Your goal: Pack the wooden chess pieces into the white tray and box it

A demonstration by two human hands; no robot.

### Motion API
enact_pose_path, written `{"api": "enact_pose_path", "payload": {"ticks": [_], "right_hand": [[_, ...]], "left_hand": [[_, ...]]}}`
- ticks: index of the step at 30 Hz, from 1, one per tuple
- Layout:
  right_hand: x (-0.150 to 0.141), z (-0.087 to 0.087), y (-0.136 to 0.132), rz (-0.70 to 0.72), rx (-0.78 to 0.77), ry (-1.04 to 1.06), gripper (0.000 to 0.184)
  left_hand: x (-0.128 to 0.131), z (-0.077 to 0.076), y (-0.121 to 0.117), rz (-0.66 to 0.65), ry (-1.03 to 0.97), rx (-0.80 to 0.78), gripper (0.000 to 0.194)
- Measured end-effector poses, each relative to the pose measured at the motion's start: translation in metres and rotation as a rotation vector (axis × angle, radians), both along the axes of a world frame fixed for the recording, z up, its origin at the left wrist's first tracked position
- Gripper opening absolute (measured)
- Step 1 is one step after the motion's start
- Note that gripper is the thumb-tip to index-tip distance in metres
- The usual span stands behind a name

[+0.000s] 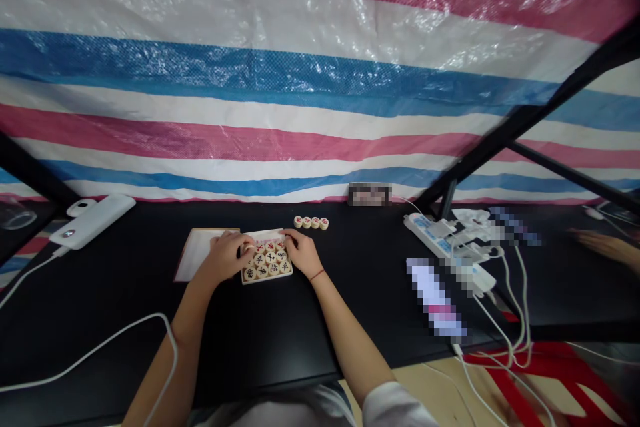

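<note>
Head view. Black bench top (300, 327), with a striped red, white and blue woven plastic tarpaulin (250, 80) along its far edge and black metal frame bars (525, 113) at the far right.

Left of centre, toward the far edge: shallow cream tray (267, 280) filled with round wooden Chinese chess pieces (265, 265), their characters in red and black. Left hand (225, 255) lies over the tray's left side, fingers curved down onto the pieces. Right hand (300, 252) rests at the tray's right side, fingertips on the pieces. Whether either hand is pinching a piece cannot be told; both hands hide part of the tray.

Just beyond the tray: row of four matching wooden chess pieces (311, 222), touching one another. Just left of it, beside the left hand: flat white card with a brown edge (200, 253).

Far left corner: white power bank (93, 221), with a white cable (100, 347) running along the bench and against the left forearm. Right side: white power strip (440, 240) with white plugs and leads, beside a pixelated flat object (434, 297). Beyond the bench, lower right: red plastic stool (540, 373). Far right: another person's blurred hand (600, 247).
</note>
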State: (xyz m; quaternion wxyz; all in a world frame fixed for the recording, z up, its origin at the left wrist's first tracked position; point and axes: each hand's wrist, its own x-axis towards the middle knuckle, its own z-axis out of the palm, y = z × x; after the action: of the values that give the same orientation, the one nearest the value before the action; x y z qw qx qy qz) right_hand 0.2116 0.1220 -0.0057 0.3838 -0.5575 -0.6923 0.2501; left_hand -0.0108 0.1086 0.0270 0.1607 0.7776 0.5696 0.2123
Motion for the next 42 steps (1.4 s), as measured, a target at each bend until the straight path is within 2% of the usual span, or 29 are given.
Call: {"api": "enact_pose_path", "payload": {"ticks": [3,5,8,11,14,19,23,28,33,36,39,42], "right_hand": [[-0.001,0.005,-0.003,-0.015,0.177,0.058,0.027],[-0.007,0.010,-0.009,0.020,0.278,0.048,0.026],[-0.021,0.017,-0.019,0.113,0.324,-0.007,0.028],[-0.031,0.018,-0.025,0.118,0.338,-0.031,0.021],[-0.031,0.016,-0.025,0.082,0.360,-0.037,0.021],[-0.009,0.012,-0.012,-0.108,0.398,0.014,0.020],[0.017,0.008,-0.001,-0.222,0.297,-0.017,0.023],[0.031,0.002,0.004,-0.280,0.146,-0.136,0.025],[0.027,-0.006,0.004,-0.217,0.128,-0.243,0.021],[0.026,-0.008,0.006,-0.170,0.113,-0.307,0.020],[0.024,0.001,0.002,-0.149,0.145,-0.271,0.023],[0.014,0.019,-0.007,-0.080,0.205,-0.086,0.029]], "left_hand": [[0.003,-0.001,0.003,0.021,-0.157,0.104,0.026],[0.010,-0.001,0.002,0.044,-0.311,0.118,0.029],[0.027,-0.004,-0.002,0.117,-0.513,0.001,0.032],[0.039,-0.011,-0.006,0.137,-0.677,-0.130,0.036],[0.044,-0.018,-0.006,0.155,-0.792,-0.200,0.037],[0.039,-0.018,-0.002,0.284,-0.983,-0.153,0.041],[0.032,-0.019,0.003,0.393,-1.066,-0.092,0.043],[0.028,-0.021,0.005,0.412,-1.047,-0.088,0.048],[0.029,-0.017,0.001,0.402,-0.956,-0.158,0.053],[0.029,-0.017,0.000,0.345,-0.798,-0.083,0.050],[0.031,-0.018,-0.002,0.262,-0.561,0.052,0.040],[0.036,-0.021,-0.004,0.119,-0.377,0.165,0.037]]}}
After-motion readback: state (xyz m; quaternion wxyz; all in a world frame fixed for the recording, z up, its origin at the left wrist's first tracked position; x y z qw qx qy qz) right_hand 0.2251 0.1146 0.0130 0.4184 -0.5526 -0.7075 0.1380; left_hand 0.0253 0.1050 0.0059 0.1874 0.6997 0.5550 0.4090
